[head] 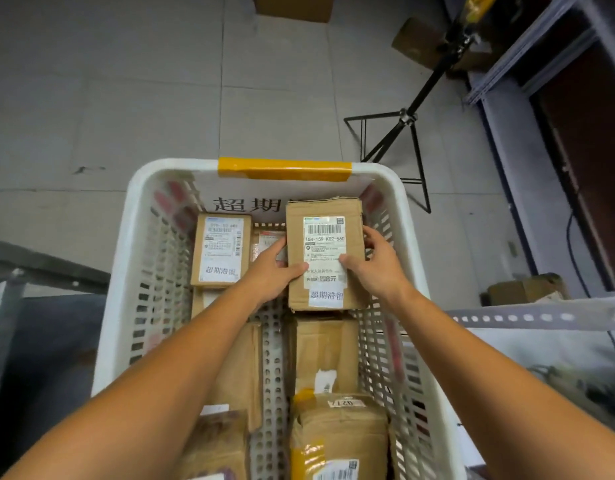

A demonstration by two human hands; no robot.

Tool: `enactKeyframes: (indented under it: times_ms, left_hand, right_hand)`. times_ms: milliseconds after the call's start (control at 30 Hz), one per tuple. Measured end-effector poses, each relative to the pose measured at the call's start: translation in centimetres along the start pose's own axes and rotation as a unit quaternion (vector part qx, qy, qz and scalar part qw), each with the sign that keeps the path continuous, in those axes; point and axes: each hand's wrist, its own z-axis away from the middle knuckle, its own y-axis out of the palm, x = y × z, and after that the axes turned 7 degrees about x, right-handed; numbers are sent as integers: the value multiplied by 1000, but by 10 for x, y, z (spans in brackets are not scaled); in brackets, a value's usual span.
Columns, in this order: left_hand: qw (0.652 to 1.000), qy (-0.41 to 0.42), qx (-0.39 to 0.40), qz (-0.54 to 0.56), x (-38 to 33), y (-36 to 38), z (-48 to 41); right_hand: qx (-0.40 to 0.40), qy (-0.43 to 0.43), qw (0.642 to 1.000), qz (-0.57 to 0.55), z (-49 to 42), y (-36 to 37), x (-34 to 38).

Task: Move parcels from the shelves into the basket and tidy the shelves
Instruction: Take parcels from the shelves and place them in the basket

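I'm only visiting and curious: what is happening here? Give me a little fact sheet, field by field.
Container: white basket, grey tiled floor beyond it
Held item: cardboard box with a barcode label, at the basket's far right
Left hand: grips the box's left edge, thumb on top
Right hand: grips its right edge, thumb on the label
Already inside: several cardboard parcels, including a labelled box at the far left
Basket marking: yellow tape on the far rim
Nearby: black tripod

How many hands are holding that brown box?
2: the left hand grips the left edge of the brown cardboard parcel, the right hand its right edge, over the white plastic basket.
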Motion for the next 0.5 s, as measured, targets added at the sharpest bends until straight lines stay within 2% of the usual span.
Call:
enactKeyframes:
  times_ms: [500]
  left_hand:
    - [998, -6, -22, -57, 0, 10, -6]
  right_hand:
    - [-34, 54, 991, 119, -11, 7, -3]
